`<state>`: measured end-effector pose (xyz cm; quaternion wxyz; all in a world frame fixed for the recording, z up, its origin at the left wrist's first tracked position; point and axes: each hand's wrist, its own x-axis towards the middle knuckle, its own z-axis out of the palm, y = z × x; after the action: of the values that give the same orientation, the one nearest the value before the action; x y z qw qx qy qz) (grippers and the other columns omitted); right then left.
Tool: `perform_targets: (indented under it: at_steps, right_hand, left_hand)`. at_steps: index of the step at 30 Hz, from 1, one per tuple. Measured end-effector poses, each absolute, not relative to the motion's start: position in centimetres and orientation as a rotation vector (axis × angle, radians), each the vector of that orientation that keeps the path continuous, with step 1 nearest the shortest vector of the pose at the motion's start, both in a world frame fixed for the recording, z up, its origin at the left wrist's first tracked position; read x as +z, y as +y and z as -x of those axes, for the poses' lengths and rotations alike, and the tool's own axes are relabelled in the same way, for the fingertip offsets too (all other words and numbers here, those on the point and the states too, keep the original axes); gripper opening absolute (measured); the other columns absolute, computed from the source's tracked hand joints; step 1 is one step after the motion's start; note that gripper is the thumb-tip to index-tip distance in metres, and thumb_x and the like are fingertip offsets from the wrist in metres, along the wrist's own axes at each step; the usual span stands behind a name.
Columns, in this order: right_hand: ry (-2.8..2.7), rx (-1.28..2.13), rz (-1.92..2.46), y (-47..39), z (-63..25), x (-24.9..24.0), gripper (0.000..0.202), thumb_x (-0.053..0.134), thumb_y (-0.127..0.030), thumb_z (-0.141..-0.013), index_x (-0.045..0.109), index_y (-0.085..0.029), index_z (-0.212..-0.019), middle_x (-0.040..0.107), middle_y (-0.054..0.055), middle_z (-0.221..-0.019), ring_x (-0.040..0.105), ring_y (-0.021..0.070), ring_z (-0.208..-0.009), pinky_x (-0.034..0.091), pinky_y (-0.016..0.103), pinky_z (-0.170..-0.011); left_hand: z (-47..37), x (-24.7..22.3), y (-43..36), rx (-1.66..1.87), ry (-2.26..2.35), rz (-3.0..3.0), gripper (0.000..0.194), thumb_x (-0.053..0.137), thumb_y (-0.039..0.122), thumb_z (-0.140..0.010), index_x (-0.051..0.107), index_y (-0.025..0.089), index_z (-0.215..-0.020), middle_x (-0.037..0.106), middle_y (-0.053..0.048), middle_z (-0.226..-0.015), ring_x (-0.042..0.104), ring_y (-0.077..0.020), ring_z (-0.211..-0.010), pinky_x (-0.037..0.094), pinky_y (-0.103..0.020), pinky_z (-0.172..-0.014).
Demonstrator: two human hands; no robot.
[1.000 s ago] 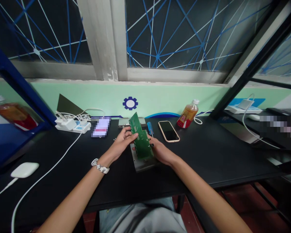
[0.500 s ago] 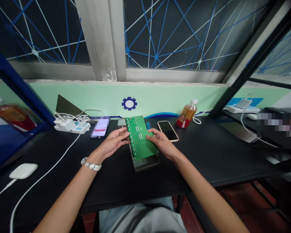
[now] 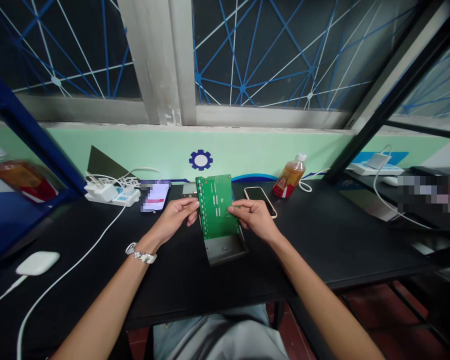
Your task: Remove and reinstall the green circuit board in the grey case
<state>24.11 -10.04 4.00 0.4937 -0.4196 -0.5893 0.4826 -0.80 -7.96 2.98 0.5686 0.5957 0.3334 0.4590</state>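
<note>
The green circuit board point(image 3: 214, 200) was held tilted up over the shallow metal tray point(image 3: 227, 249), which lay on the black table point(image 3: 187, 285); whether the board's lower edge touched the tray could not be told. The left hand point(image 3: 174, 214) was partly closed, its fingertips pinching the board's left edge. The right hand point(image 3: 257, 219) was also partly closed, with the thumb on the face near the right edge and the other fingers bent around that side. The board looked thin, flat and stiff, probably light enough for fingertips alone, yet easy to harm if flexed or squeezed across the middle. Its smooth face might have slipped under a loose thumb, so the two long edges seemed the best hold, with little pressure on the row of small parts down the left side. The tray looked rigid and heavier. Just beyond the right hand lay a pale-edged phone point(image 3: 260, 196), with a drink bottle point(image 3: 288, 177) near it.
</note>
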Motion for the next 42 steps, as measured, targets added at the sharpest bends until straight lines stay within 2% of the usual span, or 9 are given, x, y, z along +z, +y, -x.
perform_targets:
  at_steps: [4,6,11,17,20,26,35,39,42]
  right_hand:
    - [-1.419,1.244,0.975,-10.4,-24.1,4.5,0.038,0.079,-0.047,-0.076,0.070,-0.014,-0.094,0.070,0.004,-0.062,0.062,0.0157,-0.049,0.034,0.022,-0.040]
    - [-1.435,1.257,0.924,-10.5,-24.2,4.7,0.035,0.077,-0.045,-0.078,0.070,-0.015,-0.097,0.073,0.007,-0.075,0.067,0.0178,-0.061,0.040,0.022,-0.043]
    - [-1.505,1.196,0.833,-10.8,-24.4,5.2,0.023,0.071,-0.041,-0.084,0.068,-0.019,-0.090,0.059,0.000,-0.074,0.055,0.0135,-0.061,0.049,0.028,-0.055]
    - [-1.616,1.049,0.822,-11.1,-23.9,4.1,0.021,0.071,-0.034,-0.086,0.055,-0.022,-0.095,0.051,-0.001,-0.081,0.042,0.0095,-0.057,0.037,0.023,-0.049]
    - [-1.720,0.902,0.825,-11.6,-23.5,3.8,0.017,0.065,-0.033,-0.091,0.053,-0.023,-0.100,0.051,0.002,-0.090,0.049,0.0124,-0.067,0.039,0.023,-0.052]
    - [-1.857,0.749,0.754,-12.2,-22.9,3.7,0.015,0.060,-0.028,-0.093,0.053,-0.023,-0.106,0.051,0.007,-0.101,0.056,0.0167,-0.081,0.046,0.025,-0.058]
    - [-1.838,0.793,0.995,-11.4,-23.0,3.1,0.020,0.056,-0.033,-0.096,0.047,-0.025,-0.111,0.056,0.001,-0.087,0.057,0.0137,-0.067,0.042,0.023,-0.053]
    - [-1.803,0.558,1.123,-11.4,-22.5,3.2,0.024,0.064,-0.038,-0.089,0.049,-0.023,-0.101,0.053,0.005,-0.102,0.058,0.0162,-0.079,0.045,0.025,-0.058]
    - [-1.837,0.440,1.193,-11.7,-21.7,3.2,0.023,0.064,-0.042,-0.089,0.054,-0.021,-0.087,0.051,0.003,-0.096,0.053,0.0145,-0.075,0.041,0.026,-0.062]
  left_hand:
    - [1.6,3.8,-8.4,0.941,0.721,-1.366,0.036,0.067,0.050,-0.089,0.065,0.015,-0.095,0.067,-0.005,-0.065,0.066,-0.0179,-0.060,0.046,-0.023,-0.047]
    - [1.9,4.1,-8.6,0.876,0.685,-1.365,0.038,0.063,0.052,-0.091,0.065,0.014,-0.097,0.070,-0.009,-0.072,0.070,-0.0209,-0.068,0.052,-0.026,-0.052]
    - [1.4,3.9,-8.6,0.874,0.720,-1.332,0.026,0.068,0.041,-0.091,0.056,0.019,-0.094,0.068,-0.001,-0.068,0.066,-0.0138,-0.060,0.054,-0.024,-0.057]
    - [0.6,3.1,-8.5,0.812,0.800,-1.226,0.042,0.077,0.041,-0.083,0.047,0.021,-0.104,0.072,-0.002,-0.072,0.070,-0.0168,-0.063,0.057,-0.030,-0.062]
    - [0.5,3.1,-8.5,0.770,0.821,-1.238,0.049,0.076,0.042,-0.083,0.051,0.019,-0.117,0.073,-0.004,-0.077,0.072,-0.0190,-0.069,0.059,-0.034,-0.068]
    - [0.5,3.1,-8.4,0.752,0.827,-1.326,0.038,0.073,0.042,-0.086,0.057,0.017,-0.109,0.069,-0.007,-0.096,0.072,-0.0192,-0.079,0.060,-0.035,-0.073]
    - [1.0,3.3,-8.4,0.965,0.738,-1.327,0.030,0.071,0.037,-0.087,0.049,0.022,-0.100,0.055,0.005,-0.075,0.052,-0.0092,-0.055,0.048,-0.022,-0.053]
    - [-0.1,3.4,-8.7,1.128,0.730,-1.369,0.030,0.073,0.035,-0.085,0.047,0.020,-0.088,0.052,0.005,-0.073,0.048,-0.0087,-0.059,0.042,-0.020,-0.056]
    - [-1.1,3.4,-9.0,1.230,0.743,-1.448,0.034,0.075,0.034,-0.083,0.045,0.019,-0.083,0.049,0.005,-0.073,0.048,-0.0082,-0.063,0.039,-0.018,-0.058]
